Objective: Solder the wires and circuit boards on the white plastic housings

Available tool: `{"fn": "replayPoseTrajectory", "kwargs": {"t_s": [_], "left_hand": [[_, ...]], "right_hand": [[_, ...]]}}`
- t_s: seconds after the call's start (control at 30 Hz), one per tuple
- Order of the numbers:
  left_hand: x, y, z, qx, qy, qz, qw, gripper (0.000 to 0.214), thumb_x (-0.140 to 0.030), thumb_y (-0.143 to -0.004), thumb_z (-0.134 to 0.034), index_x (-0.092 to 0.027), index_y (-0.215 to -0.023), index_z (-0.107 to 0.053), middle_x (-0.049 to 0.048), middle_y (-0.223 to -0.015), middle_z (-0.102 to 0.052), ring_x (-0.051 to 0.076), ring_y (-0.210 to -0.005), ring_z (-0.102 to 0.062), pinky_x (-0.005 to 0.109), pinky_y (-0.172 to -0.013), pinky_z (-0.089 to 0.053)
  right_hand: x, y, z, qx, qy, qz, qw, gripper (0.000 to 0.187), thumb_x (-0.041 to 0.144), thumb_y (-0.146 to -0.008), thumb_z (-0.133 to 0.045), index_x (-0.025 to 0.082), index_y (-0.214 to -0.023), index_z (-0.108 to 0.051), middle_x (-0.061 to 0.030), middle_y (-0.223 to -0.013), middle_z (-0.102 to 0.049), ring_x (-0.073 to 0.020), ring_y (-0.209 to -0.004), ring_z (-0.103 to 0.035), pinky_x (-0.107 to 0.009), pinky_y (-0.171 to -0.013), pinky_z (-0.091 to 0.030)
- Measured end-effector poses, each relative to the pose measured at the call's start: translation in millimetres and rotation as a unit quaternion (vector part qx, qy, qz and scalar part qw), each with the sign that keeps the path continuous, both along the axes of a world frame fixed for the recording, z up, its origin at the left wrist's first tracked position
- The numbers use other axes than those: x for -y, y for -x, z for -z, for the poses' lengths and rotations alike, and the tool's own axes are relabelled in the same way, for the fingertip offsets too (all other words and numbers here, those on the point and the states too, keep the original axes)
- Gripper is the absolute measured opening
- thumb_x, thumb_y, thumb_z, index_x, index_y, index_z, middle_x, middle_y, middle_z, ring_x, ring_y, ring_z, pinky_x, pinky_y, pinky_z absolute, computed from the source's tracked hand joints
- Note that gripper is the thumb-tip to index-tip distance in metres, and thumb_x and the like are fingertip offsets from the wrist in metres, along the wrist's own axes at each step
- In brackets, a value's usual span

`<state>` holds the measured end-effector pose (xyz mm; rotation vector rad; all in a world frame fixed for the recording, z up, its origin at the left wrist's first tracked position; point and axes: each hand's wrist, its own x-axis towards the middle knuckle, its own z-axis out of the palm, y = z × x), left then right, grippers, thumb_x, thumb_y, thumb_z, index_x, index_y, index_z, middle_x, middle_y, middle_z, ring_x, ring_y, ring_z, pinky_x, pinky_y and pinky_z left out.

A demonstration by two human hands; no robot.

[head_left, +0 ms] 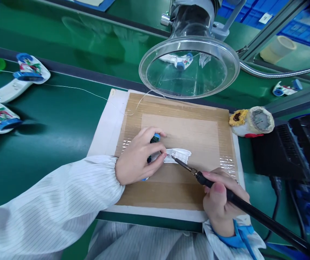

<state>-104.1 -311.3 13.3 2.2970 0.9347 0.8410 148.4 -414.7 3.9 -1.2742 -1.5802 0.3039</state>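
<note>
A white plastic housing with blue and dark parts lies on the cardboard, partly hidden under my left hand. The thumb and forefinger of that hand are pinched together over the housing; whatever sits between them is too small to make out. My right hand grips the black handle of a soldering iron like a pen. The iron slants up and left, its metal tip right at the left fingertips.
Cardboard lies over a white board. A magnifier lamp hangs beyond. Similar housings stand at left, where a thin wire runs toward the cardboard. A flower-decorated jar and black device are at right.
</note>
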Motion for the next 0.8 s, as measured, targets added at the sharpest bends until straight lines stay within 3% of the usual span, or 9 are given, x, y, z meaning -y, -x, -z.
{"fn": "replayPoseTrajectory", "kwargs": {"t_s": [0.27, 0.43, 0.53, 0.6, 0.67, 0.73, 0.8], "left_hand": [[0, -2, 0.8, -0.005, 0.0, -0.008, 1.0, 0.019, -0.016, -0.107, -0.062, -0.019, -0.093, -0.074, 0.0143, -0.133, -0.068, 0.029, -0.125, -0.067, 0.047, -0.11, -0.056], [0, -2, 1.1, -0.002, 0.004, -0.01, 1.0, 0.018, -0.016, -0.107, -0.063, -0.02, -0.093, -0.074, 0.0136, -0.131, -0.068, 0.028, -0.124, -0.068, 0.047, -0.11, -0.056], [0, -2, 0.9, -0.002, -0.003, -0.007, 1.0, 0.019, -0.016, -0.107, -0.062, -0.019, -0.093, -0.074, 0.014, -0.13, -0.068, 0.028, -0.123, -0.068, 0.047, -0.109, -0.057], [-1, -3, 0.7, -0.002, -0.006, -0.007, 1.0, 0.019, -0.015, -0.106, -0.062, -0.019, -0.093, -0.074, 0.0142, -0.13, -0.068, 0.029, -0.123, -0.068, 0.047, -0.109, -0.057], [0, -3, 0.6, -0.004, -0.007, -0.01, 1.0, 0.019, -0.014, -0.106, -0.062, -0.019, -0.093, -0.074, 0.014, -0.131, -0.068, 0.029, -0.123, -0.068, 0.048, -0.109, -0.057], [0, -4, 0.6, -0.007, -0.006, -0.013, 1.0, 0.019, -0.015, -0.106, -0.062, -0.02, -0.093, -0.074, 0.0135, -0.13, -0.068, 0.028, -0.123, -0.068, 0.048, -0.11, -0.058], [1, -5, 0.7, -0.01, -0.002, -0.015, 1.0, 0.019, -0.015, -0.106, -0.062, -0.02, -0.092, -0.074, 0.0132, -0.13, -0.068, 0.028, -0.124, -0.068, 0.048, -0.111, -0.058]], "right_hand": [[0, 1, -0.3, -0.001, 0.027, -0.003, 1.0, 0.021, 0.035, -0.114, -0.066, 0.026, -0.106, -0.084, -0.001, -0.077, -0.078, -0.0187, -0.065, -0.074, -0.036, -0.062, -0.062], [-2, 1, 3.6, -0.034, -0.037, 0.03, 0.998, 0.03, 0.045, -0.115, -0.064, 0.025, -0.103, -0.084, -0.0002, -0.069, -0.072, -0.0164, -0.053, -0.065, -0.033, -0.049, -0.053], [-3, 3, 5.3, -0.058, -0.011, 0.035, 0.998, 0.032, 0.05, -0.115, -0.063, 0.025, -0.117, -0.083, 0.0041, -0.061, -0.067, -0.0148, -0.046, -0.063, -0.031, -0.048, -0.055], [-6, 7, 6.1, -0.035, 0.034, 0.04, 0.998, 0.027, 0.043, -0.115, -0.065, 0.026, -0.13, -0.079, 0.0023, -0.072, -0.078, -0.0182, -0.061, -0.078, -0.034, -0.064, -0.068], [-12, 11, 7.4, 0.017, 0.057, 0.043, 0.997, 0.026, 0.032, -0.112, -0.07, 0.027, -0.137, -0.076, -0.0019, -0.098, -0.089, -0.0222, -0.091, -0.089, -0.037, -0.086, -0.074], [-19, 15, 9.1, 0.069, 0.065, 0.019, 0.995, 0.033, 0.023, -0.108, -0.074, 0.029, -0.14, -0.073, -0.0043, -0.124, -0.09, -0.0235, -0.113, -0.089, -0.036, -0.098, -0.074], [-25, 17, 10.7, 0.093, 0.071, -0.019, 0.993, 0.043, 0.018, -0.106, -0.075, 0.03, -0.146, -0.07, -0.0049, -0.134, -0.087, -0.0232, -0.119, -0.088, -0.035, -0.101, -0.074]]}}
